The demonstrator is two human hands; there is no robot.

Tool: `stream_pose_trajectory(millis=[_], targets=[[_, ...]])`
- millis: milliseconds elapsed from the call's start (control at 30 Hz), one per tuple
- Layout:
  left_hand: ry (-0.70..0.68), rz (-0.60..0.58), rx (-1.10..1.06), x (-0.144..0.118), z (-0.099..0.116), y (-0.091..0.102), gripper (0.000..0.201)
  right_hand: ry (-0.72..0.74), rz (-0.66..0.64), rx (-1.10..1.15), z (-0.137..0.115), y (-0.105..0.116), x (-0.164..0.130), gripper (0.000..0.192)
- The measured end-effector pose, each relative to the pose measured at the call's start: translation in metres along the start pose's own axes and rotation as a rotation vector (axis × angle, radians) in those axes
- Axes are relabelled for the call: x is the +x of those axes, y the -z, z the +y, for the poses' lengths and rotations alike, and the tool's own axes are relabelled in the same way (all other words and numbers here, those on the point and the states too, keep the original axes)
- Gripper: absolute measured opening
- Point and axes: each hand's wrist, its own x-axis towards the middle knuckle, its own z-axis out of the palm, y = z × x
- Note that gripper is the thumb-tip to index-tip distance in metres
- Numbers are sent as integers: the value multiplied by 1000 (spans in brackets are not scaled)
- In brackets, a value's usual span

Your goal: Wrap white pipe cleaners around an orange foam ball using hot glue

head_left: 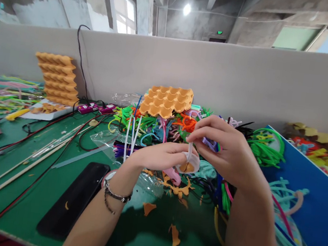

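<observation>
The small white cup (187, 166), holding an orange scrap, sits pinched between left hand (160, 154) and right hand (226, 150).

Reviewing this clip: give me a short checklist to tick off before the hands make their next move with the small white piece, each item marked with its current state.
1. Left hand supports the small white piece: ok, fingers touch it from the left.
2. Right hand pinches the white strip rising from the piece: ok, fingertips closed on it.
3. Orange bit sits inside the white piece: ok, visible in its middle.
4. Strip firmly fastened to the piece: cannot tell, joint hidden by fingers.
5. Green table below the hands free of clutter: not ok, orange scraps and a black phone lie there.
6. Pipe cleaner pile within reach: ok, just behind the hands.
</observation>
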Motion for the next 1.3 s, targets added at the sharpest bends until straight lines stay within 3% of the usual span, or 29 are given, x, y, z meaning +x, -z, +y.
stream_pose_trajectory(millis=[200,333,433,533,600,833,933,1033,1133,1233,1267,1300], targets=[[91,3,116,4,1,-2,15,12,-70,70,-1,-8,3,14],[139,-80,218,5,3,-1,18,28,-114,114,1,-12,4,15],[114,-124,183,4,1,4,17,6,-152,183,6,-14,4,16],[40,-125,0,6,-9,14,18,-14,-162,207,13,-16,3,18],[-103,-94,-222,10,-19,22,30,-27,-111,128,16,-16,2,21],[-231,-30,-503,16,-36,38,63,-154,299,-229,2,-1,1,19],[-274,32,-692,12,-31,39,60,-111,320,-191,-9,10,-2,15],[-294,157,-836,10,-29,38,47,-78,133,-64,-14,20,-7,14],[-269,271,-907,9,-31,35,39,-100,-244,57,-10,23,-12,19],[-221,375,-890,2,-38,32,39,-168,-643,102,3,7,-20,24],[-213,411,-882,-1,-41,31,39,-191,-714,105,7,-2,-24,22],[-207,443,-877,-5,-44,29,39,-252,-693,78,12,-13,-29,20]])
